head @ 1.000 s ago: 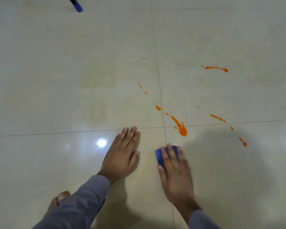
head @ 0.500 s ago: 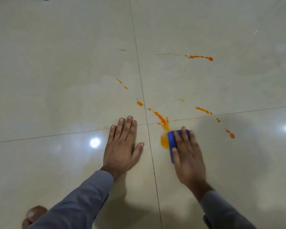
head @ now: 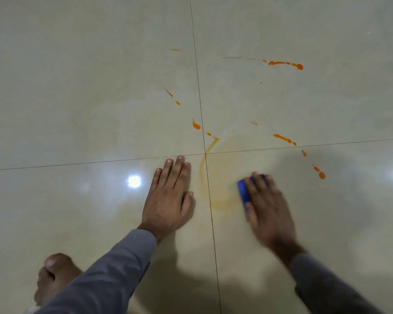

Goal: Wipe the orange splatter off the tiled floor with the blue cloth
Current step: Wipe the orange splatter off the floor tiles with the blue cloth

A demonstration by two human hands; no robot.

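Motion blurs the right hand (head: 268,211), which covers most of the blue cloth (head: 244,191); a bare foot (head: 52,277) is partly hidden behind the left sleeve (head: 109,275).

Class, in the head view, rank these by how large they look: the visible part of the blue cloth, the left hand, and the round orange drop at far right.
1. left hand
2. blue cloth, mostly hidden under the right hand
3. orange drop
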